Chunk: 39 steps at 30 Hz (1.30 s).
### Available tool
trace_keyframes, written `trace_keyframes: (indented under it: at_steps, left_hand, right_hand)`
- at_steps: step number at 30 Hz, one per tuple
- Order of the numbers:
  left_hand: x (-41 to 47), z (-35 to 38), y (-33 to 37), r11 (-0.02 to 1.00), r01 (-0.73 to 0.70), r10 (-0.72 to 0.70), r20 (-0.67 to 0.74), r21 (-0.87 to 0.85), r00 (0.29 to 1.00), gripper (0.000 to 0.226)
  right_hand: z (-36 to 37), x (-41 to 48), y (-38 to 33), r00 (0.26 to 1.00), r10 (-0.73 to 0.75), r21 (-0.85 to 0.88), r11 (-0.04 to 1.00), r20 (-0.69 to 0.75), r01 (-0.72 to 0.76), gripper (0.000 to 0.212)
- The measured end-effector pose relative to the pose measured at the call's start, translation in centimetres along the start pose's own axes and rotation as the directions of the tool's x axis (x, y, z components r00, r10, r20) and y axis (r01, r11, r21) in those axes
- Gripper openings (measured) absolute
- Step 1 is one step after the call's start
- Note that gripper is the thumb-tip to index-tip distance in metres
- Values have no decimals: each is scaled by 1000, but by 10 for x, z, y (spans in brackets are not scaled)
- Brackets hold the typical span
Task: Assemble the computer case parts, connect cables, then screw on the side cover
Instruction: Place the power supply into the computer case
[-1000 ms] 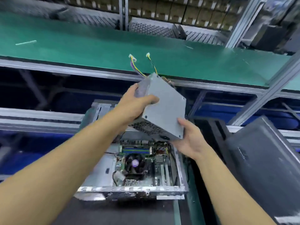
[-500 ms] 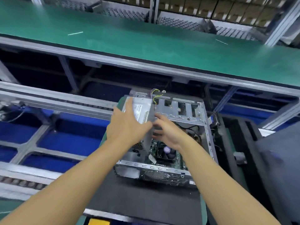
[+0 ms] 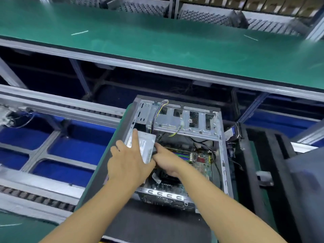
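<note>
L hand (image 3: 128,165) flat on PSU (image 3: 147,146), fingers straight, pressing. R hand (image 3: 167,161) fingertips at PSU's right edge, grip unclear. PSU inside PC case (image 3: 223,160), left side.

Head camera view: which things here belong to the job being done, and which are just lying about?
In the job: computer case; grey power box in its corner, with coloured cables; circuit board; left hand and right hand, both on the box.
Lying about: green bench with white strips; conveyor track; black foam tray.
</note>
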<state>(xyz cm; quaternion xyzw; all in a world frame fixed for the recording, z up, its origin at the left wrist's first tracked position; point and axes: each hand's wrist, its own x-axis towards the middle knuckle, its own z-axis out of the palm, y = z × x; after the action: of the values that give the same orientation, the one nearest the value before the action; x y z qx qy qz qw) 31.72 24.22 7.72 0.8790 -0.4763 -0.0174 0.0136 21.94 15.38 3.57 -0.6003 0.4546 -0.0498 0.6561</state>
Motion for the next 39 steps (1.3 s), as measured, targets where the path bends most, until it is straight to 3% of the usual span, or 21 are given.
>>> trace_keyframes:
  at_steps: [2, 5, 7, 11, 14, 16, 18, 20, 22, 25, 28, 33, 39]
  left_hand:
    - [-2, 10, 0, 997, -14, 17, -34, 79, 999, 108]
    - [2, 22, -1, 988, -43, 48, -30, 148, 998, 106]
    - [4, 27, -3, 985, -69, 75, -29, 161, 997, 99]
    - [-4, 32, -2, 992, -88, 93, -48, 95, 995, 90]
    - [2, 32, -18, 977, -210, 212, 52, -33, 976, 104]
    - [15, 28, -44, 921, -368, 386, 177, -129, 905, 115]
    - [27, 20, -70, 842, -522, 536, 310, -135, 785, 124]
    - [35, 16, -85, 782, -611, 602, 396, -119, 693, 133]
    - [37, 17, -87, 738, -670, 635, 416, -79, 651, 144]
    - [26, 28, -86, 678, -728, 673, 310, 105, 671, 146]
    - [9, 36, -87, 669, -712, 699, 144, 213, 700, 119]
    - [-8, 34, -87, 636, -714, 723, 99, 291, 684, 95]
    - [-5, 33, -82, 654, -692, 709, 69, 306, 701, 100]
  right_hand:
    - [6, 4, 8, 999, 7, -24, 1000, -42, -8, 62]
    - [4, 8, 13, 998, -30, -156, 987, -62, 20, 58]
    - [-1, 10, 15, 997, -64, -160, 985, -39, 57, 66]
    - [-15, 4, 25, 983, -155, -247, 953, 96, 174, 94]
    - [-24, -1, 31, 958, -215, -153, 957, 192, 246, 101]
    - [-23, -2, 30, 949, -230, -158, 951, 213, 266, 100]
    - [-13, 2, 27, 967, -216, -176, 955, 137, 238, 99]
    - [-2, 8, 24, 978, -204, -141, 968, 31, 206, 93]
    - [6, 16, 22, 985, -174, -84, 981, -2, 173, 84]
    - [9, 26, 27, 989, -150, -16, 989, 5, 150, 67]
    - [14, 28, 28, 985, -170, -31, 985, -32, 169, 53]
    - [17, 27, 23, 972, -209, -96, 975, -106, 199, 41]
    - [16, 25, 11, 951, -254, -131, 964, -176, 233, 35]
